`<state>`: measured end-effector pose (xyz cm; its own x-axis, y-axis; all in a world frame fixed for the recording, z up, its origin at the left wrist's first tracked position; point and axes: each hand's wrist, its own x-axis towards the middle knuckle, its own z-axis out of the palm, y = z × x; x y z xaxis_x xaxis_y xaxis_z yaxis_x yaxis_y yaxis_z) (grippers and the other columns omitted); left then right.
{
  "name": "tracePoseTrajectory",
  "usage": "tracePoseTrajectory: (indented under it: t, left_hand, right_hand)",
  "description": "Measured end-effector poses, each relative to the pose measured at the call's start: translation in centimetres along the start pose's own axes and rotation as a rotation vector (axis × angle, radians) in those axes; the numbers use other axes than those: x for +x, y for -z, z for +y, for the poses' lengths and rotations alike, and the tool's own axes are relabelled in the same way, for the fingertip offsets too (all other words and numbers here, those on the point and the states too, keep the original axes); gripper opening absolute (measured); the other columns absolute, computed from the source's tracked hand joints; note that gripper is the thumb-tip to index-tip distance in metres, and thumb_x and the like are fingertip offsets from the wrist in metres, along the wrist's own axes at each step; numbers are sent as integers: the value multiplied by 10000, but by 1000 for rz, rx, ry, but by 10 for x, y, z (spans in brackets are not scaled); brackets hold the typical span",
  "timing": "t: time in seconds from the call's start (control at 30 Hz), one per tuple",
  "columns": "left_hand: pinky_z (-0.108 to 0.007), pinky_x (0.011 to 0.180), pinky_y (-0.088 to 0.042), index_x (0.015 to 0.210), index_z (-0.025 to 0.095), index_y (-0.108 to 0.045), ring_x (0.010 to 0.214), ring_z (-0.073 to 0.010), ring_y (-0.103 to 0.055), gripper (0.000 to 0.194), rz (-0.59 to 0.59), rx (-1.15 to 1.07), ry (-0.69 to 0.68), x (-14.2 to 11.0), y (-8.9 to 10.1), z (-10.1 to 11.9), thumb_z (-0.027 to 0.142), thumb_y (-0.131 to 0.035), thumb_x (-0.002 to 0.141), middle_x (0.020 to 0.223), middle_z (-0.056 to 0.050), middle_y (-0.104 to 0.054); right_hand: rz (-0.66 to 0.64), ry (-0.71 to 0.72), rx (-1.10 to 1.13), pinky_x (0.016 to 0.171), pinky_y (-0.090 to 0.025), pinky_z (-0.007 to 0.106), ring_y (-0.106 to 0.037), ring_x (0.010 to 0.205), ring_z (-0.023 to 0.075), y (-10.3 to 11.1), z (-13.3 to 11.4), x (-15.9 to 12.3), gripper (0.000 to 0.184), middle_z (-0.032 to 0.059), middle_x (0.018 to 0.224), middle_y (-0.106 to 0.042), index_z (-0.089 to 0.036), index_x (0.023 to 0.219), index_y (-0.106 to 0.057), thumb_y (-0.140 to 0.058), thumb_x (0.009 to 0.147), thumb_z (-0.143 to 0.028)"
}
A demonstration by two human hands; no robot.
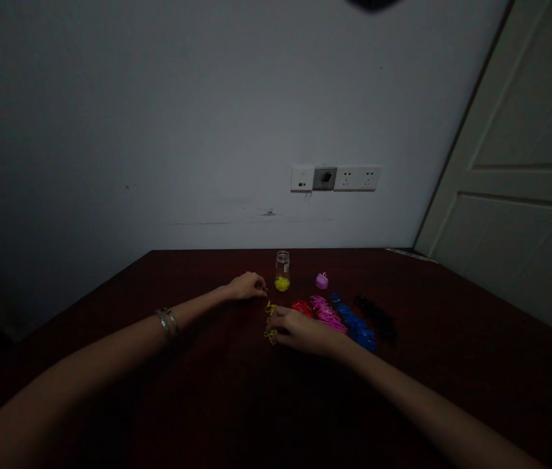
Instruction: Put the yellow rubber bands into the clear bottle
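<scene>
My left hand (247, 286) rests on the table to the left of a small clear jar (282, 264), its fingers bent together. Something small and yellowish shows at the fingertips, too dim to make out. Inside the jar lie yellow rubber bands (282, 284) at the bottom; its mouth is uncovered. A short row of loose yellow rubber bands (270, 306) lies in front of the jar. Over the near part of that row, my right hand (300, 330) has its fingertips closed on a yellow rubber band. The hand partly covers a red pile of bands (302, 307).
Right of the red pile are rows of pink bands (327, 314), blue bands (355, 324) and black bands (377, 317). A pinkish-purple cap (321, 281) with a loop stands behind them. The dark table (198, 391) meets a wall with sockets (357, 178); a door (524, 215) is at right.
</scene>
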<state>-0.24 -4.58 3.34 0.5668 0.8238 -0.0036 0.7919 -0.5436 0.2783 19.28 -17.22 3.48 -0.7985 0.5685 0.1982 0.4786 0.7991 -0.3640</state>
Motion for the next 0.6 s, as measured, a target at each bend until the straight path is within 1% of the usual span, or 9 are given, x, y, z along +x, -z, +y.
tracePoseTrajectory:
  t: [0.2, 0.33, 0.43, 0.53, 0.6]
  left_hand:
    - [-201, 603, -375, 804, 201, -661, 706, -138, -561, 172, 55, 32, 66, 2, -3, 11, 287, -573, 684, 815, -28, -643]
    - [-196, 576, -371, 756, 183, -664, 658, -130, -555, 145, 70, 42, 103, 1, -6, 12, 203, -560, 657, 738, -25, -641]
    - [-194, 569, -372, 726, 163, -666, 637, -125, -552, 136, 75, 16, 96, 2, -7, 9, 183, -565, 636, 691, -23, -634]
    - [-196, 568, -376, 713, 135, -672, 624, -123, -549, 143, 93, -44, 88, 4, 0, 4, 177, -567, 625, 664, -29, -630]
    - [-199, 571, -378, 717, 116, -676, 622, -121, -544, 157, 145, -92, 83, 6, 12, 1, 180, -565, 626, 658, -35, -630]
  right_hand:
    - [19, -11, -11, 722, -428, 251, -509, 768, 128, -2, 0, 0, 165, 56, 903, -512, -148, 888, -609, -463, 828, -198]
    - [16, -12, 9, 716, -429, 252, -512, 770, 125, -2, -1, 0, 164, 58, 914, -515, -153, 885, -614, -464, 825, -182]
    - [22, -6, 17, 718, -428, 251, -514, 780, 128, -3, 0, 0, 172, 65, 917, -522, -147, 891, -617, -460, 826, -173]
    - [25, 1, 13, 728, -426, 250, -513, 790, 130, -5, 1, 0, 176, 65, 911, -527, -146, 898, -620, -462, 823, -163]
    - [33, 9, 10, 734, -423, 250, -513, 797, 130, -5, 2, 0, 178, 65, 915, -528, -148, 902, -620, -462, 821, -156]
